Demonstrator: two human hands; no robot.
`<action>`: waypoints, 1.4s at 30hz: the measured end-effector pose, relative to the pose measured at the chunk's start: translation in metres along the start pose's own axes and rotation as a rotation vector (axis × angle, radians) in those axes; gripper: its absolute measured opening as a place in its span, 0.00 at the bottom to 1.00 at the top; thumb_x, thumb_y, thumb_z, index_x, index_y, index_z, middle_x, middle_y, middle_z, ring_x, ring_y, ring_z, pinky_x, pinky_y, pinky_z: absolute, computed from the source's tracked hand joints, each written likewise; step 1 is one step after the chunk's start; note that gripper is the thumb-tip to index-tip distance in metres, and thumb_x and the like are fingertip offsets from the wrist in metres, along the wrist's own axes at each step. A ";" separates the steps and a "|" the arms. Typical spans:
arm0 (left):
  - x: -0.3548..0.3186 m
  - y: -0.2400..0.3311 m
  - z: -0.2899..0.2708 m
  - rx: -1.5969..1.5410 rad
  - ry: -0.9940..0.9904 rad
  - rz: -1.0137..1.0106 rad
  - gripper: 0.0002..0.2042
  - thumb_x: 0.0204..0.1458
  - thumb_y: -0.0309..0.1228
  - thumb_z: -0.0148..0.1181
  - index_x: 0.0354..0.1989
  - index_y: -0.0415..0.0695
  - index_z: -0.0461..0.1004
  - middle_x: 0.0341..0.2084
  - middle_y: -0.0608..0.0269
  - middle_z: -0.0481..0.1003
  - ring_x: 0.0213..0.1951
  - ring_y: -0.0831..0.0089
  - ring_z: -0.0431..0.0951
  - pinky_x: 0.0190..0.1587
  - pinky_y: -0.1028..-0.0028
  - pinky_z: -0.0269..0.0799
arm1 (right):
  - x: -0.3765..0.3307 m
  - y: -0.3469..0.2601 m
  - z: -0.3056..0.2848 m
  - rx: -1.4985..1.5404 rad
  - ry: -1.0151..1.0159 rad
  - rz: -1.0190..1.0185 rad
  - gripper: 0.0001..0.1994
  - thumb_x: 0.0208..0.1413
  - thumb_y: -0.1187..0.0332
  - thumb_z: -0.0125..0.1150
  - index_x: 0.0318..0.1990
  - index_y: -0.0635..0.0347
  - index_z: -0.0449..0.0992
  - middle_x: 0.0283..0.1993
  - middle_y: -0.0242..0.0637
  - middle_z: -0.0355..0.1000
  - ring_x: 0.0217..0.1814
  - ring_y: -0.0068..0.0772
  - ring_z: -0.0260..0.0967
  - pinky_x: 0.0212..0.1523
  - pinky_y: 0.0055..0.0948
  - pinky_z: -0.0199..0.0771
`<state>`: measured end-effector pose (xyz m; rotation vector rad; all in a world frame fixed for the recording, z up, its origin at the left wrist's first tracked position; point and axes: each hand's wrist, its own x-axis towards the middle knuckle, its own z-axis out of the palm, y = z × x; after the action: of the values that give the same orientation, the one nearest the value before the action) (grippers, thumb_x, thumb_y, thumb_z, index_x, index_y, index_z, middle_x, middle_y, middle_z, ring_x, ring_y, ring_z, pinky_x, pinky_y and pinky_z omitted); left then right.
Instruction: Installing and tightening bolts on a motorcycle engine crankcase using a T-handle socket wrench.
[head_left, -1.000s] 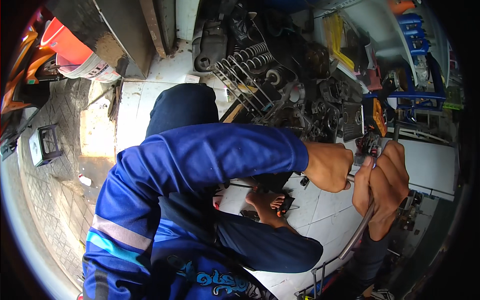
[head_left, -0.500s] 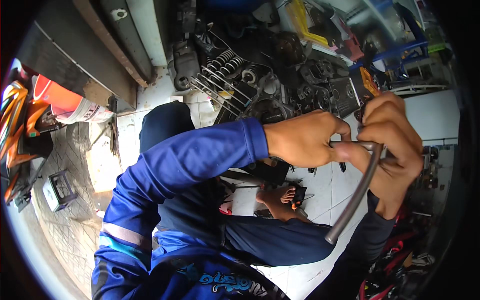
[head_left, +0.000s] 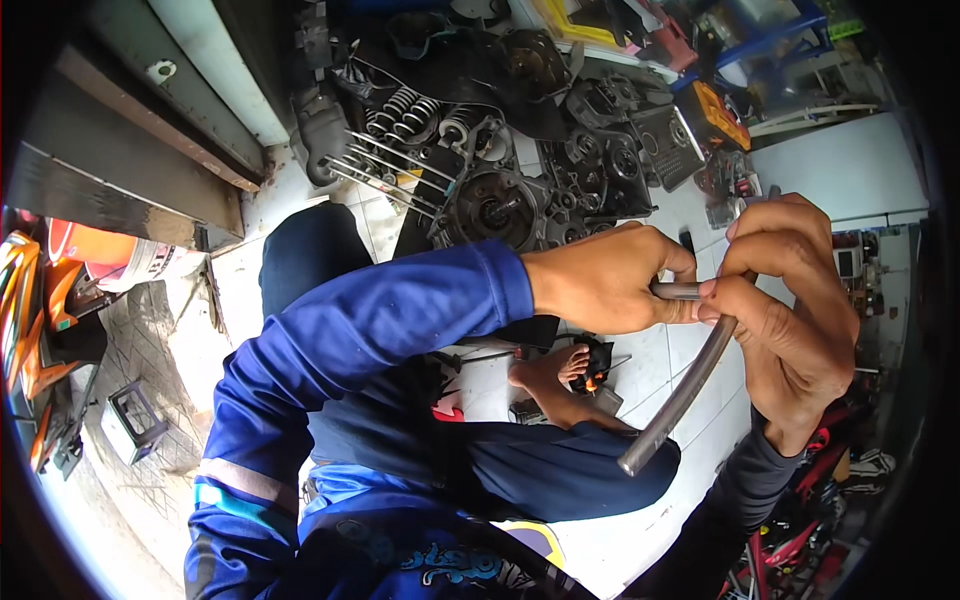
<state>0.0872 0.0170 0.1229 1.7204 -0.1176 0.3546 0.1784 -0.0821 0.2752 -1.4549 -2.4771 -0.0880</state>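
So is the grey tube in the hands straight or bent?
Bent. The grey tube runs level out of the left hand, turns at the right hand, then slants down to its open free end.

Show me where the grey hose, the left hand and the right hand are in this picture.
grey hose [head_left: 690,385]: head view, on the middle of its free length below the hands.
left hand [head_left: 605,280]: head view, on the back of the hand.
right hand [head_left: 800,300]: head view, on the back of the hand.
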 end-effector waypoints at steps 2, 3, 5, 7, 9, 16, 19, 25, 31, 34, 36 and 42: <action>0.001 -0.002 0.003 -0.004 0.028 0.025 0.14 0.51 0.32 0.61 0.44 0.37 0.74 0.31 0.47 0.77 0.33 0.61 0.78 0.38 0.66 0.72 | -0.001 0.000 -0.003 -0.014 -0.010 -0.021 0.12 0.33 0.74 0.63 0.30 0.66 0.76 0.30 0.43 0.69 0.38 0.45 0.67 0.42 0.48 0.66; 0.002 -0.003 0.003 -0.007 0.026 0.021 0.15 0.51 0.32 0.61 0.45 0.37 0.74 0.33 0.47 0.77 0.35 0.61 0.79 0.40 0.66 0.72 | -0.001 -0.001 -0.005 -0.025 -0.045 -0.023 0.12 0.32 0.74 0.63 0.31 0.66 0.76 0.31 0.43 0.69 0.39 0.45 0.66 0.42 0.48 0.67; 0.002 -0.003 0.003 -0.009 0.021 0.014 0.15 0.51 0.32 0.61 0.45 0.38 0.74 0.34 0.47 0.77 0.37 0.60 0.80 0.41 0.66 0.73 | -0.001 -0.003 -0.006 -0.034 -0.076 -0.021 0.13 0.32 0.74 0.63 0.31 0.66 0.76 0.32 0.43 0.70 0.39 0.45 0.66 0.41 0.47 0.68; 0.003 -0.001 0.002 -0.009 0.011 -0.001 0.15 0.50 0.32 0.60 0.45 0.39 0.74 0.35 0.48 0.78 0.38 0.60 0.80 0.43 0.67 0.73 | -0.001 -0.006 -0.006 -0.052 -0.076 0.000 0.13 0.32 0.75 0.63 0.31 0.66 0.76 0.33 0.43 0.70 0.40 0.45 0.66 0.40 0.46 0.69; 0.002 -0.003 0.006 -0.037 0.076 0.063 0.15 0.53 0.37 0.60 0.41 0.36 0.75 0.29 0.45 0.76 0.32 0.57 0.77 0.38 0.64 0.72 | 0.001 -0.008 -0.007 -0.065 -0.082 0.005 0.13 0.31 0.75 0.63 0.31 0.66 0.76 0.34 0.44 0.70 0.40 0.45 0.67 0.40 0.44 0.69; -0.002 -0.005 0.003 -0.027 0.105 0.074 0.17 0.55 0.40 0.61 0.38 0.34 0.76 0.23 0.41 0.74 0.27 0.52 0.76 0.35 0.63 0.71 | 0.000 -0.009 -0.008 -0.092 -0.145 -0.001 0.14 0.33 0.78 0.66 0.33 0.67 0.76 0.37 0.46 0.71 0.42 0.47 0.69 0.40 0.39 0.72; -0.001 -0.009 0.004 -0.008 0.144 0.135 0.16 0.55 0.39 0.61 0.39 0.35 0.76 0.23 0.42 0.75 0.27 0.52 0.76 0.35 0.63 0.71 | -0.006 -0.012 -0.004 -0.107 -0.106 0.021 0.12 0.39 0.80 0.66 0.35 0.66 0.76 0.42 0.48 0.73 0.48 0.51 0.71 0.46 0.42 0.75; -0.002 -0.009 0.004 -0.033 0.238 0.262 0.15 0.56 0.38 0.62 0.35 0.36 0.75 0.15 0.56 0.67 0.19 0.73 0.64 0.25 0.72 0.64 | -0.005 -0.008 -0.009 -0.296 -0.034 -0.154 0.13 0.44 0.82 0.64 0.41 0.70 0.76 0.51 0.51 0.73 0.46 0.44 0.76 0.44 0.40 0.79; 0.000 0.007 0.005 -0.248 0.195 0.059 0.14 0.59 0.38 0.59 0.37 0.37 0.77 0.16 0.72 0.65 0.22 0.84 0.59 0.24 0.77 0.58 | 0.000 -0.019 -0.020 -0.766 0.186 0.054 0.14 0.52 0.78 0.66 0.47 0.62 0.80 0.22 0.34 0.72 0.13 0.16 0.52 0.16 0.17 0.55; -0.002 0.009 0.003 -0.221 0.152 -0.023 0.12 0.59 0.35 0.59 0.40 0.37 0.76 0.20 0.72 0.69 0.23 0.86 0.61 0.25 0.80 0.59 | -0.016 -0.008 -0.016 -0.519 0.333 0.337 0.14 0.52 0.77 0.66 0.48 0.61 0.80 0.14 0.30 0.64 0.11 0.15 0.47 0.15 0.17 0.49; -0.002 0.010 0.004 -0.192 0.118 -0.084 0.10 0.59 0.31 0.59 0.42 0.38 0.76 0.24 0.72 0.72 0.25 0.87 0.64 0.26 0.82 0.60 | -0.019 -0.002 -0.017 -0.462 0.297 0.205 0.17 0.49 0.80 0.65 0.48 0.60 0.79 0.22 0.35 0.70 0.17 0.21 0.59 0.20 0.21 0.62; -0.001 -0.003 0.006 -0.100 0.200 0.156 0.14 0.60 0.37 0.57 0.36 0.35 0.77 0.23 0.63 0.75 0.28 0.82 0.70 0.34 0.76 0.70 | -0.014 0.011 -0.005 -0.321 -0.004 -0.038 0.16 0.41 0.81 0.61 0.42 0.67 0.77 0.48 0.47 0.74 0.56 0.46 0.72 0.47 0.42 0.77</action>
<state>0.0884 0.0112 0.1187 1.5719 -0.1223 0.6238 0.1957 -0.0894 0.2749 -1.5243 -2.5837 -0.5124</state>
